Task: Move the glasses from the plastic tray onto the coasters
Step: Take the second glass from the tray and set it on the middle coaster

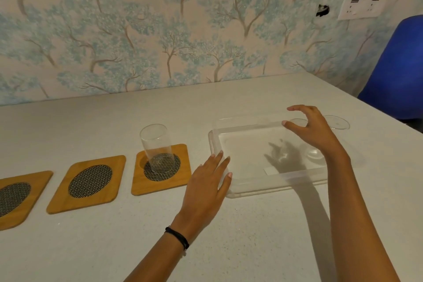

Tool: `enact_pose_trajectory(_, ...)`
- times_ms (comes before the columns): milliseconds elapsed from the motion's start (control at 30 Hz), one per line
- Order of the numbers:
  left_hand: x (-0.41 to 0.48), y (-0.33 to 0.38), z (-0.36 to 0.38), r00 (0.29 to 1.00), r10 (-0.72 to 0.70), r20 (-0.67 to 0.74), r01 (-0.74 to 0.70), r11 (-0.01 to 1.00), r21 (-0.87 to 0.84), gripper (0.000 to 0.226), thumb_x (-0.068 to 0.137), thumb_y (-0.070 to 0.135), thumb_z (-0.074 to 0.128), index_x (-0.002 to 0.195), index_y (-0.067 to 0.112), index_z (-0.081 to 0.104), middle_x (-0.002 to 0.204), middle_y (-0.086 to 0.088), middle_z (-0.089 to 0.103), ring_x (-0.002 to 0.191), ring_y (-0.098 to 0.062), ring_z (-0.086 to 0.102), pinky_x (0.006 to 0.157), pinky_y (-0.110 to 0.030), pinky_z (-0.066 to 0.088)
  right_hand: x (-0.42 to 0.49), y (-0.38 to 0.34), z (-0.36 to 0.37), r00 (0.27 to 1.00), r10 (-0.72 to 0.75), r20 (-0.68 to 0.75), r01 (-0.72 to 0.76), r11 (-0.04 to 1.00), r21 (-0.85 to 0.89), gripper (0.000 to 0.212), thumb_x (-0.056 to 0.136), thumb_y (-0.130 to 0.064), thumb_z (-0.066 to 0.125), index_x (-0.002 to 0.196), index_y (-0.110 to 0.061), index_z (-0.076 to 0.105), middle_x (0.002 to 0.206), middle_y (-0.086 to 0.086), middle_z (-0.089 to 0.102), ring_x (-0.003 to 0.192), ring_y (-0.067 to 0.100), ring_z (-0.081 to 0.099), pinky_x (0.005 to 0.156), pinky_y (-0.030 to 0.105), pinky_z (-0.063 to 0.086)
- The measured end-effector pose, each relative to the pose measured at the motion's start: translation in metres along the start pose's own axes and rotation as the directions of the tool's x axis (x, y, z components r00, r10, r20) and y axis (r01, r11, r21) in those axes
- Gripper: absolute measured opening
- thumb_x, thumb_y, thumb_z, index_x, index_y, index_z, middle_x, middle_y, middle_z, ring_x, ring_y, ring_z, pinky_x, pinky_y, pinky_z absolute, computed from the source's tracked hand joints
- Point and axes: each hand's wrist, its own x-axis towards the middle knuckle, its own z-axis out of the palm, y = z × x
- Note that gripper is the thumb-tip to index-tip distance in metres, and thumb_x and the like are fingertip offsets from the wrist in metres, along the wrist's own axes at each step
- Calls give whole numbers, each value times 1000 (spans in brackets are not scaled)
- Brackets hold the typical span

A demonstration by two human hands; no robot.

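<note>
A clear glass (158,147) stands upright on the rightmost of three wooden coasters (180,176). Two more coasters lie to its left, the middle coaster (88,182) and the far-left coaster (16,197), both bare. The clear plastic tray (256,186) sits to the right and holds two more glasses at its right end: one glass (298,122) is largely hidden behind my right hand, the other glass (337,122) shows its rim beyond it. My right hand (313,130) hovers over the tray with fingers spread around the nearer glass's rim. My left hand (206,186) rests flat against the tray's left edge.
The white table (229,236) meets a tree-patterned wall behind. A blue chair (398,66) stands at the table's far right corner. A wall socket (360,8) is above it.
</note>
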Motion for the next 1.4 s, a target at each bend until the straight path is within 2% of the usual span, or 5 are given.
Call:
enact_pose_trajectory(467, -2, -1, 7, 999, -35, -18, 34, 997, -74, 50, 93, 53, 21, 140, 37, 26, 150, 16, 22, 135, 0, 25, 112, -30, 27, 4, 10, -5, 956, 171, 237, -119, 969, -215, 71, 75, -29, 73, 135, -22, 36, 134, 17, 41, 119, 32, 47, 95, 42, 40)
enact_pose_trajectory(700, -3, -1, 8, 999, -32, -35, 31, 999, -42, 52, 93, 52, 20, 141, 33, 28, 150, 12, 25, 134, -2, 29, 111, -34, 29, 3, 8, -3, 984, 82, 161, -54, 983, -173, 64, 68, -31, 78, 125, -22, 48, 121, 14, 54, 102, 21, 50, 89, 38, 43)
enact_pose_trajectory(1067, -8, -3, -5, 997, 3, -82, -2, 1000, 9, 48, 95, 47, 26, 136, 27, 39, 144, 5, 40, 127, -8, 42, 106, -35, 38, 0, -24, 8, 992, -114, 53, 121, 979, -164, 65, 70, -37, 76, 129, -30, 49, 125, 9, 53, 105, 23, 55, 89, 40, 47)
enact_pose_trajectory(1233, -21, -17, -25, 992, 5, -127, 0, 999, 38, 46, 95, 46, 27, 137, 30, 36, 144, 8, 39, 127, -1, 34, 107, -26, 30, -4, -53, 21, 970, -230, 80, 239, 962, -131, 65, 70, -42, 74, 129, -32, 49, 121, 4, 53, 103, 19, 56, 90, 44, 50)
enact_pose_trajectory(1400, -41, -44, -54, 985, -7, -174, 22, 996, 86, 45, 95, 43, 29, 136, 27, 38, 141, 5, 44, 124, -1, 36, 103, -29, 40, -11, -81, 36, 939, -323, 121, 334, 938, -94, 64, 71, -44, 72, 129, -33, 47, 120, 2, 53, 103, 17, 57, 89, 45, 52)
